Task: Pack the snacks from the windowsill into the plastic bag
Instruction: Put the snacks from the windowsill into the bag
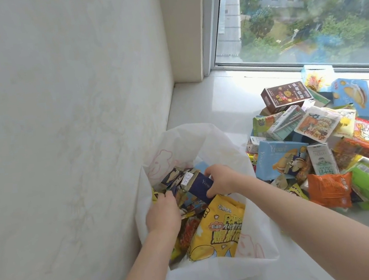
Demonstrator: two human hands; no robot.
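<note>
Deep inside the mouth of the white plastic bag point(204, 137), both hands meet on a dark navy box point(200, 186). The right hand point(225, 180) grasps its right end, fingers curled over the top edge and thumb below; the left hand point(162, 213) is closed on the box's left side, fingertips hidden. Just beneath them a yellow popcorn packet point(218, 227) stands among other wrappers in the bag. The bag sits on the windowsill point(209, 103), against the pale wall point(57, 109). To the right lies the snack pile: a light-blue box point(280, 162), an orange packet point(329, 190), a brown box point(286, 95).
</note>
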